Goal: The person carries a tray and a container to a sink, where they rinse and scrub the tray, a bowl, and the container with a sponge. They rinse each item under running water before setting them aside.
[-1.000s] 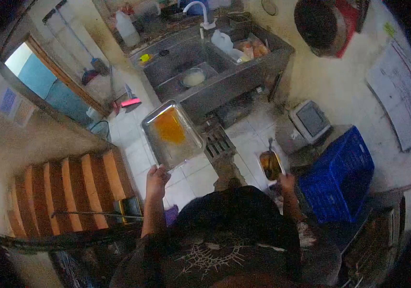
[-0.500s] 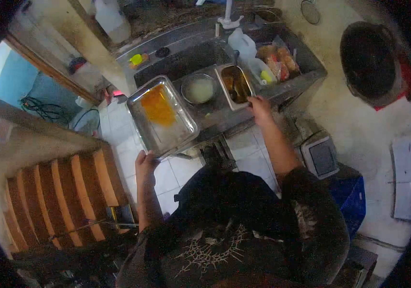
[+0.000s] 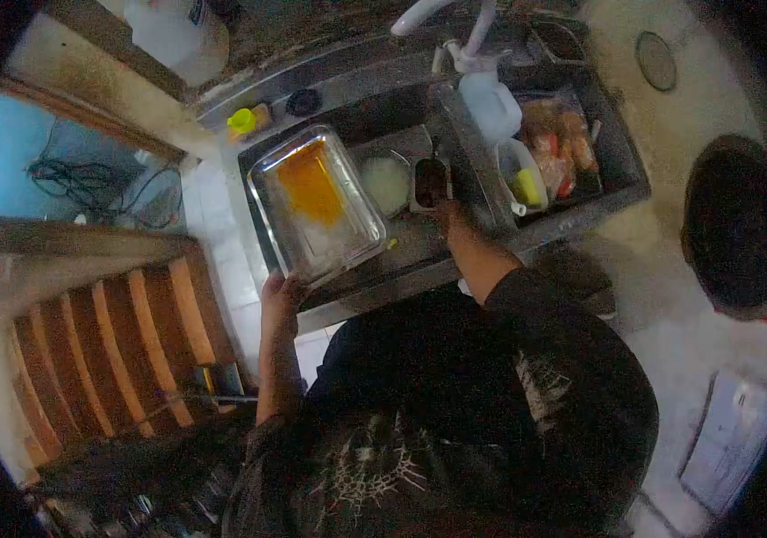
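— Big metal tray (image 3: pixel 301 242) over the left part of the sink (image 3: pixel 370 291), orange residue (image 3: pixel 316 184) smeared across its far half!
— And the left hand (image 3: pixel 282 292)?
— Clamped on the tray's near edge, thumb and fingers together there. Whether the tray rests on the sink, I can't tell.
— Over to the right hand (image 3: pixel 449 215)!
— Reaching across the basin, grip closed on the near edge of a small metal container (image 3: pixel 415 186) with dark contents, a handle poking up at its far side.
— What's between the two?
— A bowl (image 3: pixel 383 184) of pale liquid, just left of the small container.
— And further right?
— A whitish jug (image 3: pixel 491 108) beside plastic bags (image 3: pixel 558 143) in the next compartment, below the white faucet (image 3: pixel 476 49).
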### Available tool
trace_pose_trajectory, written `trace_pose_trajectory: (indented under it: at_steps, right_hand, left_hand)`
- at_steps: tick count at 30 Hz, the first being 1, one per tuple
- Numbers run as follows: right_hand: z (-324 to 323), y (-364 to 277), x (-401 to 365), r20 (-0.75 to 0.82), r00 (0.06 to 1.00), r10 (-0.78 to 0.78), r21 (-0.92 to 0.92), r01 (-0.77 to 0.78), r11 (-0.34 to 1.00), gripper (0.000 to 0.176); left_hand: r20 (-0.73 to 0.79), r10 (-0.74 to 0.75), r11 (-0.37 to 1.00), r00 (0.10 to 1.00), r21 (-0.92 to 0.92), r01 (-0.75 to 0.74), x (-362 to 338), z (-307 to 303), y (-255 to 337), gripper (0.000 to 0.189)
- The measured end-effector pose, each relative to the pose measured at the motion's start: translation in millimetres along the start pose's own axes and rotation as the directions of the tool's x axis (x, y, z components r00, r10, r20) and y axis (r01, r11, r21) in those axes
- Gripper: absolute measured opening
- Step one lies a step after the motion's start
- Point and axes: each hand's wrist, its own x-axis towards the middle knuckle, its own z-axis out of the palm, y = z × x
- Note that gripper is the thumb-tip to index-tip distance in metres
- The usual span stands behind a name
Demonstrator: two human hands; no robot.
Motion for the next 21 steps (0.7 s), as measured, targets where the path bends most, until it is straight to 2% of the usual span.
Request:
trace_pose_trajectory:
  at_steps: [1, 4, 5, 7, 8, 10, 11, 13, 15, 16, 19, 21]
  right_hand:
    - [10, 3, 8, -0.008, 0.999, -0.041, 0.023, 0.042, 0.999, 0.052]
    - [26, 4, 17, -0.05, 0.984, -0.173, 0.112, 0.178, 0.978, 0.052]
    - [23, -3, 16, -0.12, 0.963, -0.239, 0.153, 0.256, 0.954, 0.052]
    - [-2, -21, 28, -0.317, 0.869, -0.381, 0.232, 0.46, 0.857, 0.053]
    - [-32, -40, 37, -0.466, 0.755, -0.461, 0.211, 0.601, 0.771, 0.053]
    - [-106, -85, 57, -0.693, 0.432, -0.578, 0.045, 0.825, 0.563, 0.058]
    - [-137, -108, 67, -0.746, 0.373, -0.552, 0.059, 0.863, 0.502, 0.061]
    - [-178, -150, 92, -0.844, 0.167, -0.51, -0.155, 0.833, 0.53, 0.054]
    - [-200, -160, 129, -0.562, 0.563, -0.606, 0.068, 0.762, 0.644, 0.047]
    - [-199, -168, 148, -0.353, 0.704, -0.616, 0.155, 0.693, 0.704, 0.043]
    - [-158, -122, 196, -0.545, 0.314, -0.778, -0.248, 0.825, 0.507, 0.032]
    - [-145, -85, 193, -0.475, 0.354, -0.805, 0.13, 0.934, 0.334, 0.027]
  left_hand:
    - [0.001, 0.022, 1.0, 1.0, -0.008, -0.022, -1, 10, -1, 0.02]
    - [-0.142, 0.009, 0.999, 0.99, -0.049, -0.016, 15, 23, -41, 0.026]
    - [-0.191, -0.005, 0.997, 0.982, -0.082, -0.01, 2, 51, -28, 0.038]
    - [-0.073, -0.022, 1.0, 0.997, -0.022, 0.021, 13, 64, -40, 0.05]
    - [-0.066, -0.027, 1.0, 0.997, -0.011, 0.026, 17, 74, -46, 0.049]
    - [-0.017, -0.06, 0.998, 0.998, -0.012, 0.06, 30, 86, -48, 0.047]
    - [-0.04, -0.07, 0.998, 0.997, 0.002, 0.07, 28, 102, -45, 0.046]
    - [-0.077, -0.08, 0.996, 0.994, 0.032, 0.082, 24, 134, -28, 0.043]
    - [0.023, -0.019, 0.989, 1.0, 0.15, 0.015, 44, 132, -48, 0.04]
    - [0.067, 0.011, 0.979, 0.998, 0.203, -0.025, 62, 128, -52, 0.038]
    - [-0.032, -0.056, 0.998, 0.998, 0.01, 0.056, 48, 163, -28, 0.032]
    - [0.012, 0.068, 0.998, 0.998, 0.015, -0.068, 76, 146, -66, 0.026]
